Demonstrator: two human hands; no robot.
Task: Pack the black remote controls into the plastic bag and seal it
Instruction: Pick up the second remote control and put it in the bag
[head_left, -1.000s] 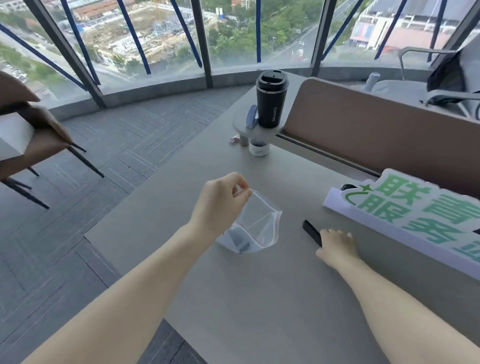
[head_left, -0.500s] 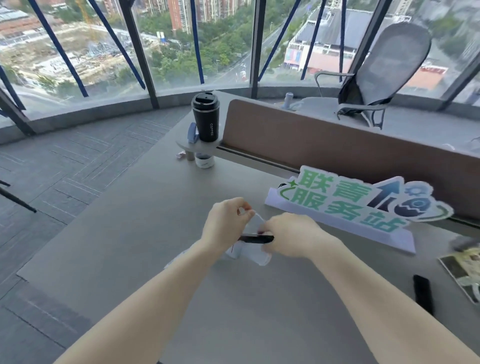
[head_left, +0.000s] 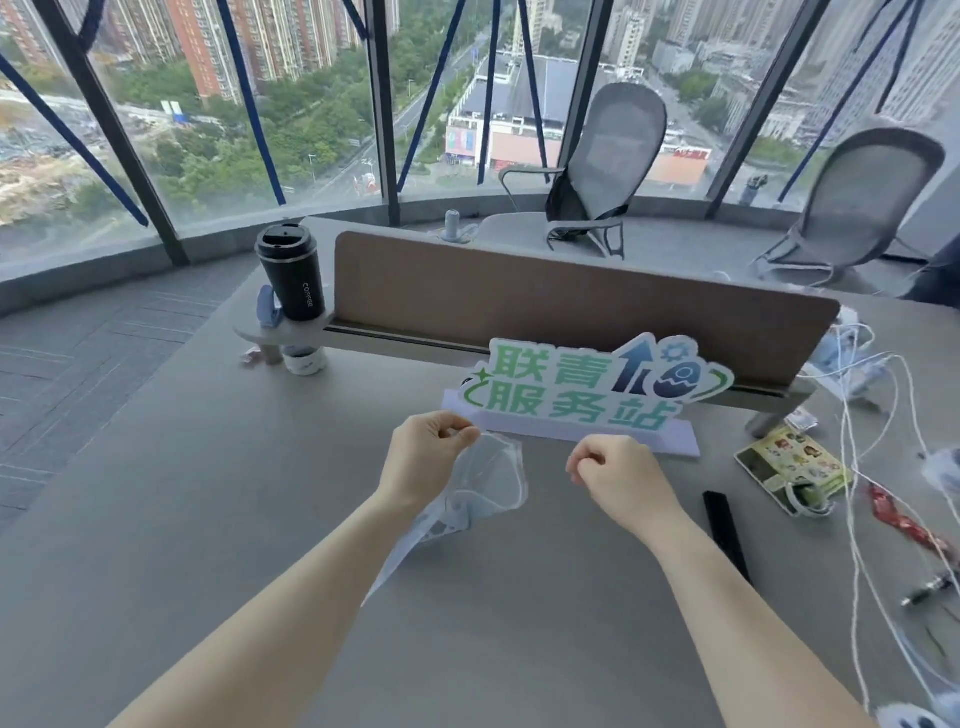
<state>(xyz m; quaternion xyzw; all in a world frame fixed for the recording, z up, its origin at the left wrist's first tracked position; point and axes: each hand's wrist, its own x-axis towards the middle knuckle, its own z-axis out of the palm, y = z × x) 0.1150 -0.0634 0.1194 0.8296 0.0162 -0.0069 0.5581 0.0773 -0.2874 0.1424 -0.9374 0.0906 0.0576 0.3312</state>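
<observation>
One remote (head_left: 725, 535) is lying right of the bag (head_left: 485, 480); left hand (head_left: 427, 454) is pinching its rim, right hand (head_left: 618, 480) is hovering, loosely curled; the mouth risks collapsing.

Black remote control (head_left: 725, 535), clear plastic bag (head_left: 485, 480), grey table (head_left: 208, 493), green-lettered sign (head_left: 582, 389)

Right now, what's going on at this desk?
A person is packing remotes into a clear plastic bag. The left hand pinches the bag's top edge and holds it up off the grey desk. The right hand is loosely closed beside the bag, holding nothing visible. One black remote lies on the desk to its right, not yet packed. The bag is not sealed.
</observation>
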